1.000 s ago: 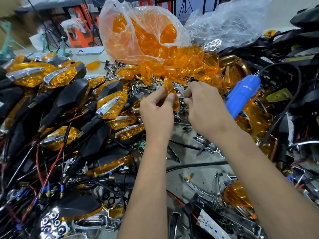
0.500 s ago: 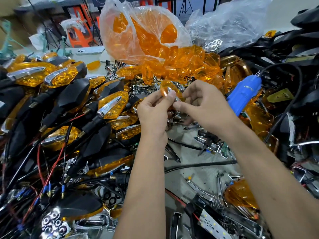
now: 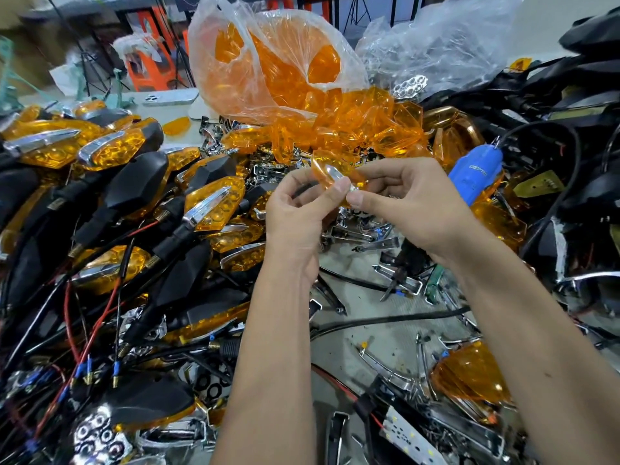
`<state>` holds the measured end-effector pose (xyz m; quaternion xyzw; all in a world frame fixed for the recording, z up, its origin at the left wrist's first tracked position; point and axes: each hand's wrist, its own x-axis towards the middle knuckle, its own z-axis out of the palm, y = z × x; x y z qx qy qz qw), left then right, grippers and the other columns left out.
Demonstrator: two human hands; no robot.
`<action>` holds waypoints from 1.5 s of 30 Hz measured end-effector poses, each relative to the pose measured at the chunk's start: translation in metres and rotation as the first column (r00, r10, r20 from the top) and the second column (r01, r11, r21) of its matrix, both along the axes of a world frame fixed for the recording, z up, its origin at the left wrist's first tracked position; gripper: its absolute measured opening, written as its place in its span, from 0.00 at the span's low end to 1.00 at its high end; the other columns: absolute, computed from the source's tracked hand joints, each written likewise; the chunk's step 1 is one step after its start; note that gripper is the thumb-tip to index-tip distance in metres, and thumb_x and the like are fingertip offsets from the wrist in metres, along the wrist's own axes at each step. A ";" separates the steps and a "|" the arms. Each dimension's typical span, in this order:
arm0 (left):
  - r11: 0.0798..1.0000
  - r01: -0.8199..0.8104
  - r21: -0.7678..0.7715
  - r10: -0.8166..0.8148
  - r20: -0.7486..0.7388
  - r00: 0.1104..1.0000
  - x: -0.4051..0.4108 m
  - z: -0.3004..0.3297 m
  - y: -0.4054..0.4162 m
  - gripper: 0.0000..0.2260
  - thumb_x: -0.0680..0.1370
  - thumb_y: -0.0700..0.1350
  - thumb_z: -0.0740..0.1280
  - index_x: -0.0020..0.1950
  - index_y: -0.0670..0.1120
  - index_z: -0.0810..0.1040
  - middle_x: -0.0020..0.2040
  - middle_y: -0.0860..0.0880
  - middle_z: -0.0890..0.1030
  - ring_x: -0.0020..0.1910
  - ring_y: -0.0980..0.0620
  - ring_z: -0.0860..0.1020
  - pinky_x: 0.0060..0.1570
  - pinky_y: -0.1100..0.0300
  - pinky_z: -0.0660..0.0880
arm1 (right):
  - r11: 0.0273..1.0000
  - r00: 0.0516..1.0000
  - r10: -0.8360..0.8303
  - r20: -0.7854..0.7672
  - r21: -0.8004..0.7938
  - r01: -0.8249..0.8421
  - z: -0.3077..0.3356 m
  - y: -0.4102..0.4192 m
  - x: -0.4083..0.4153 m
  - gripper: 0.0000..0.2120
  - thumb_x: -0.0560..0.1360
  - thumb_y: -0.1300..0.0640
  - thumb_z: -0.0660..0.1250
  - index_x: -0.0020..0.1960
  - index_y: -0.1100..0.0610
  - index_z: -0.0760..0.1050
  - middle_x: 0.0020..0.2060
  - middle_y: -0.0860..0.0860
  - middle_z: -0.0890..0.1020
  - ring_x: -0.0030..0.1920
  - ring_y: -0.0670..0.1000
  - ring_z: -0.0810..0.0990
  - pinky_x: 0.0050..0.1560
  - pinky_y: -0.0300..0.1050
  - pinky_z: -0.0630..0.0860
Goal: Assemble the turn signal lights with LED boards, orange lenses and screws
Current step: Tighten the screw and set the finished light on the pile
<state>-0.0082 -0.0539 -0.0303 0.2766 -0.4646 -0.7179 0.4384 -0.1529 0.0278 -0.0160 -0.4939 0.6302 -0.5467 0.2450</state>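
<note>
Both hands meet above the middle of the bench. My left hand [image 3: 298, 209] pinches a small orange lens [image 3: 323, 169] between thumb and forefinger. A chrome trim strip [image 3: 337, 174] lies across that lens, and my right hand [image 3: 412, 203] pinches its lower end against the lens. Behind the hands lies a heap of loose orange lenses [image 3: 355, 125], spilling from a clear plastic bag [image 3: 265, 62]. A white LED board [image 3: 411, 437] lies at the bottom right. Assembled turn signals [image 3: 214, 203] with black housings fill the left side.
A blue electric screwdriver [image 3: 476, 169] lies just right of my right hand. Black housings and cables [image 3: 570, 146] pile up on the right. Loose chrome trims [image 3: 385, 243] and an orange lens [image 3: 469, 377] scatter on the grey bench. A phone [image 3: 171, 97] lies at the back left.
The hands rose and drew slightly toward me with the lens. The lens turned from edge-on to face-up, and a chrome strip now shows across it between both hands' fingertips.
</note>
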 end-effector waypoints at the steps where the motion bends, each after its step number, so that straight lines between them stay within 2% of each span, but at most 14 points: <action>1: 1.000 0.002 -0.002 -0.002 0.017 1.000 0.000 -0.001 0.000 0.15 0.68 0.40 0.78 0.52 0.43 0.80 0.45 0.44 0.86 0.46 0.49 0.84 0.47 0.57 0.79 | 1.000 1.000 0.020 -0.015 0.012 -0.020 0.001 0.001 -0.001 0.12 0.72 0.53 0.81 0.53 0.53 0.84 0.38 0.50 0.81 0.38 0.45 0.78 0.42 0.41 0.79; 6: 0.999 0.003 -0.048 0.002 0.104 0.995 -0.004 -0.004 0.002 0.07 0.76 0.33 0.74 0.51 0.40 0.80 0.44 0.43 0.86 0.43 0.49 0.84 0.48 0.57 0.80 | 0.999 0.999 0.020 -0.032 0.040 -0.019 0.004 0.002 -0.004 0.08 0.70 0.57 0.82 0.42 0.51 0.83 0.33 0.47 0.80 0.35 0.45 0.76 0.38 0.41 0.76; 12: 1.000 -0.005 -0.026 0.008 0.123 0.992 -0.006 -0.002 0.002 0.06 0.77 0.34 0.74 0.51 0.39 0.80 0.44 0.41 0.85 0.43 0.48 0.83 0.49 0.56 0.80 | 0.997 0.993 -0.046 -0.105 0.052 0.051 0.000 -0.001 -0.003 0.10 0.70 0.54 0.83 0.43 0.53 0.82 0.32 0.47 0.78 0.32 0.43 0.73 0.36 0.41 0.75; 17: 1.000 0.019 0.020 -0.022 0.127 0.992 -0.008 0.001 0.006 0.05 0.77 0.37 0.74 0.49 0.43 0.81 0.39 0.50 0.85 0.39 0.54 0.83 0.44 0.59 0.80 | 0.998 0.996 0.026 -0.086 0.051 -0.022 0.005 0.007 -0.009 0.12 0.72 0.56 0.81 0.49 0.58 0.81 0.42 0.56 0.83 0.40 0.50 0.79 0.49 0.50 0.81; 20: 1.000 0.024 -0.012 -0.022 0.150 0.988 -0.011 0.002 0.008 0.04 0.79 0.42 0.73 0.50 0.43 0.81 0.39 0.49 0.83 0.40 0.52 0.80 0.52 0.53 0.79 | 0.999 0.987 0.000 -0.162 0.047 0.008 0.010 0.010 -0.009 0.11 0.71 0.58 0.81 0.49 0.54 0.81 0.42 0.55 0.84 0.43 0.55 0.83 0.51 0.59 0.82; 25: 0.996 -0.004 -0.086 0.027 0.264 0.964 -0.028 0.004 0.020 0.14 0.81 0.54 0.71 0.50 0.42 0.83 0.42 0.47 0.84 0.41 0.51 0.81 0.42 0.56 0.77 | 0.994 0.897 0.058 -0.439 0.110 -0.010 0.023 0.012 -0.008 0.12 0.69 0.55 0.82 0.47 0.55 0.80 0.36 0.50 0.81 0.33 0.47 0.75 0.39 0.51 0.79; 28: 0.999 0.032 -0.043 -0.018 0.296 0.955 -0.034 0.006 0.025 0.11 0.82 0.47 0.67 0.45 0.45 0.85 0.43 0.45 0.86 0.42 0.48 0.83 0.42 0.53 0.78 | 0.967 0.896 0.190 -0.402 0.236 -0.099 0.031 0.020 -0.018 0.11 0.70 0.54 0.81 0.48 0.55 0.83 0.38 0.52 0.83 0.35 0.48 0.79 0.41 0.47 0.81; 31: 0.994 0.016 -0.109 0.030 0.407 0.913 -0.041 0.005 0.029 0.13 0.81 0.40 0.60 0.45 0.43 0.83 0.42 0.42 0.86 0.42 0.40 0.84 0.49 0.44 0.83 | 0.988 0.922 0.060 -0.384 0.151 -0.002 0.033 0.031 -0.036 0.08 0.72 0.52 0.80 0.48 0.53 0.85 0.37 0.50 0.85 0.37 0.46 0.82 0.42 0.43 0.82; 33: 0.950 0.051 -0.308 0.134 0.550 0.824 -0.047 0.003 0.031 0.12 0.84 0.41 0.58 0.52 0.42 0.81 0.45 0.42 0.84 0.45 0.40 0.83 0.51 0.43 0.81 | 0.981 0.902 -0.144 -0.408 0.060 0.184 0.034 0.038 -0.053 0.06 0.73 0.52 0.79 0.45 0.54 0.85 0.35 0.50 0.84 0.36 0.48 0.82 0.42 0.44 0.80; 35: 0.857 0.115 -0.503 0.270 0.627 0.731 -0.052 0.004 0.034 0.11 0.86 0.45 0.60 0.53 0.43 0.80 0.45 0.50 0.81 0.44 0.47 0.78 0.47 0.52 0.72 | 0.928 0.818 -0.310 -0.484 0.032 0.370 0.035 0.051 -0.073 0.05 0.73 0.55 0.78 0.44 0.56 0.85 0.33 0.50 0.83 0.33 0.47 0.79 0.41 0.42 0.76; 38: 0.766 0.215 -0.605 0.232 0.573 0.786 -0.065 0.017 0.049 0.05 0.84 0.47 0.66 0.56 0.49 0.81 0.43 0.58 0.80 0.41 0.57 0.77 0.41 0.60 0.69 | 0.835 0.684 -0.401 -0.610 0.065 0.547 0.044 0.080 -0.099 0.01 0.73 0.60 0.76 0.44 0.56 0.85 0.35 0.51 0.84 0.38 0.50 0.82 0.46 0.44 0.78; 40: 0.718 0.381 -0.583 0.089 0.619 0.780 -0.083 0.023 0.066 0.05 0.82 0.47 0.69 0.57 0.53 0.80 0.42 0.55 0.82 0.35 0.61 0.77 0.34 0.70 0.68 | 0.785 0.615 -0.383 -0.690 0.108 0.610 0.053 0.102 -0.112 0.06 0.72 0.63 0.74 0.44 0.53 0.85 0.38 0.51 0.85 0.43 0.53 0.83 0.51 0.48 0.80; 42: 0.649 0.521 -0.555 0.019 0.696 0.718 -0.100 0.025 0.084 0.07 0.81 0.45 0.70 0.59 0.53 0.80 0.43 0.51 0.84 0.35 0.59 0.77 0.37 0.71 0.70 | 0.736 0.599 -0.268 -0.755 0.241 0.633 0.063 0.120 -0.126 0.11 0.71 0.64 0.75 0.44 0.48 0.83 0.43 0.50 0.85 0.50 0.55 0.82 0.56 0.51 0.79; 45: 0.541 0.624 -0.564 0.119 0.786 0.607 -0.116 0.022 0.100 0.12 0.80 0.39 0.69 0.60 0.52 0.82 0.49 0.49 0.83 0.46 0.48 0.80 0.49 0.55 0.78 | 0.591 0.631 -0.052 -0.774 0.485 0.644 0.069 0.135 -0.139 0.19 0.69 0.55 0.82 0.53 0.39 0.79 0.57 0.49 0.78 0.66 0.59 0.71 0.69 0.61 0.69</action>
